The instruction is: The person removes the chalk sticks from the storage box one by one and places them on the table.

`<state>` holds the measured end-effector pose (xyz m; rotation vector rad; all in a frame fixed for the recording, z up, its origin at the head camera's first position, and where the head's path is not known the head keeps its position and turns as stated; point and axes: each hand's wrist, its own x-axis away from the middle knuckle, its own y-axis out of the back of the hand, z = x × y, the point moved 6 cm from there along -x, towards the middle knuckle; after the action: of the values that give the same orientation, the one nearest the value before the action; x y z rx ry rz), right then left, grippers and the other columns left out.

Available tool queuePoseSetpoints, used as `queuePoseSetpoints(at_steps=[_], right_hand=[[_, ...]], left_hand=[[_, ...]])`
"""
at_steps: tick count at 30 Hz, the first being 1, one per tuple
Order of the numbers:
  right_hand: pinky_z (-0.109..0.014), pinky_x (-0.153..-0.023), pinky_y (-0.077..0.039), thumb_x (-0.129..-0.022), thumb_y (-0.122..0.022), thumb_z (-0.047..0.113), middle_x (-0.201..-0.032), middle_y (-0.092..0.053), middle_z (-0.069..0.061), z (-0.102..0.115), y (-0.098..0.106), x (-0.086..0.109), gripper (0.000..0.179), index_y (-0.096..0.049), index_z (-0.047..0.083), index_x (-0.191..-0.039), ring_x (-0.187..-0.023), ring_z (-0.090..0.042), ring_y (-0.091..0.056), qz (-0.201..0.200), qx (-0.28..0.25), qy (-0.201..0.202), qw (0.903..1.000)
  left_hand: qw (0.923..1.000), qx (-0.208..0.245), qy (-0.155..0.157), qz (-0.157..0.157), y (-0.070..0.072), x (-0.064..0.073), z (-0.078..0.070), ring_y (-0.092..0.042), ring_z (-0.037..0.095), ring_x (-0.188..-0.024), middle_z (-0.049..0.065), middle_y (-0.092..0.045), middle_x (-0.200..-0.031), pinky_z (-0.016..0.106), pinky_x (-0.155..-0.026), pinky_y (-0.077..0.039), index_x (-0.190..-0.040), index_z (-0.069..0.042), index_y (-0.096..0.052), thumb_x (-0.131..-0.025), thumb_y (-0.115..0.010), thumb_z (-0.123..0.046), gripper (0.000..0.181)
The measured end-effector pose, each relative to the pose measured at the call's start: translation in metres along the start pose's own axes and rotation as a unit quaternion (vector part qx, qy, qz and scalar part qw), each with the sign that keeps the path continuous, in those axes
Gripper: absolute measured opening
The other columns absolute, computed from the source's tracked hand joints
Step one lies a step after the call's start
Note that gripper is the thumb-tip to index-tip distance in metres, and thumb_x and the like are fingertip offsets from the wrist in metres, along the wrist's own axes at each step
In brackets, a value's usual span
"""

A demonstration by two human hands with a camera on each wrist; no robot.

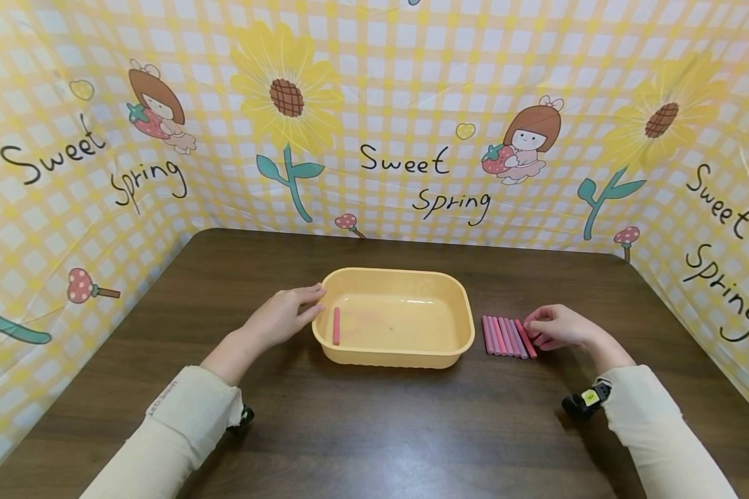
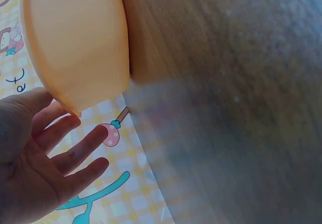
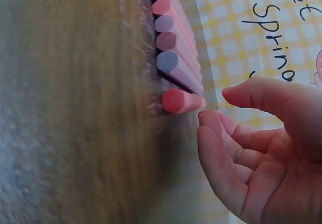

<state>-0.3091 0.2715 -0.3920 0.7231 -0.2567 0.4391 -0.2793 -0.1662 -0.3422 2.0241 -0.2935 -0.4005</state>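
Note:
In the head view my left hand (image 1: 281, 315) touches the left rim of a yellow plastic basin (image 1: 392, 358), its fingers loosely extended. The left wrist view shows the thumb and nearest fingertips at the rim of the basin (image 2: 80, 43), the other fingers apart from it. A red chalk stick (image 1: 336, 326) lies inside at the left end. To the right of the basin, pink and purple chalk sticks (image 1: 499, 336) lie side by side in a row. My right hand (image 1: 555, 327) is at the slanted red chalk stick (image 3: 176, 100) ending the row, thumb and forefinger parted near its far end.
Brown wood-grain table (image 1: 374, 430) lies under everything. A yellow checked cloth (image 1: 387, 90) with printed flowers and words rises behind and along both sides. A black wrist device (image 1: 587, 402) hangs below the right sleeve.

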Motion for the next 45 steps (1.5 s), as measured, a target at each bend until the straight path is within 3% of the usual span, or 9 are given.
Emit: queuePoseSetpoints(at_steps=[9,19,23,33,45], right_hand=[[-0.026,-0.069,-0.057,-0.096,-0.05,0.021,-0.094,-0.063,-0.011,0.02,0.006,0.002,0.038,-0.049,-0.011,-0.115,-0.076,-0.01,-0.058,-0.009,0.027,0.02,0.9994],[-0.032,-0.07,-0.056,-0.095,-0.052,0.025,-0.074,-0.056,-0.001,0.069,0.004,-0.003,0.039,-0.051,-0.008,-0.115,-0.071,-0.013,-0.058,-0.01,0.061,0.057,0.9964],[-0.034,-0.071,-0.056,-0.095,-0.052,0.028,-0.076,-0.057,-0.002,0.092,0.0,-0.006,0.04,-0.052,-0.007,-0.115,-0.072,-0.014,-0.059,-0.003,0.069,0.074,0.9949],[-0.024,-0.065,-0.053,-0.094,-0.055,0.027,-0.088,-0.063,-0.009,0.136,-0.016,-0.022,0.035,-0.057,-0.003,-0.111,-0.071,-0.011,-0.057,0.023,0.093,0.115,0.9887],[-0.029,-0.072,-0.058,-0.093,-0.056,0.026,-0.092,-0.064,-0.009,0.175,-0.042,-0.043,0.034,-0.058,-0.001,-0.114,-0.076,-0.015,-0.06,0.061,0.101,0.126,0.985]], left_hand=[[1.0,0.0,0.002,0.002,0.0,0.0,0.001,-0.048,0.034,-0.127,0.018,-0.047,-0.139,0.049,-0.104,-0.041,-0.131,0.002,-0.051,-0.095,-0.054,-0.018,0.042],[1.0,0.006,-0.001,0.002,0.0,0.0,0.0,-0.048,0.034,-0.127,0.019,-0.047,-0.138,0.049,-0.104,-0.041,-0.131,0.003,-0.05,-0.095,-0.054,-0.017,0.042],[1.0,0.007,0.002,0.003,0.001,0.0,0.0,-0.048,0.035,-0.127,0.019,-0.047,-0.139,0.049,-0.104,-0.041,-0.131,0.002,-0.05,-0.095,-0.054,-0.018,0.042],[1.0,0.001,0.004,0.006,0.0,-0.001,0.001,-0.047,0.034,-0.128,0.019,-0.046,-0.139,0.049,-0.105,-0.04,-0.132,0.002,-0.05,-0.095,-0.053,-0.018,0.042],[1.0,-0.002,0.002,0.002,-0.001,-0.001,0.001,-0.048,0.034,-0.127,0.019,-0.048,-0.138,0.048,-0.104,-0.041,-0.131,0.002,-0.051,-0.094,-0.055,-0.017,0.041]])
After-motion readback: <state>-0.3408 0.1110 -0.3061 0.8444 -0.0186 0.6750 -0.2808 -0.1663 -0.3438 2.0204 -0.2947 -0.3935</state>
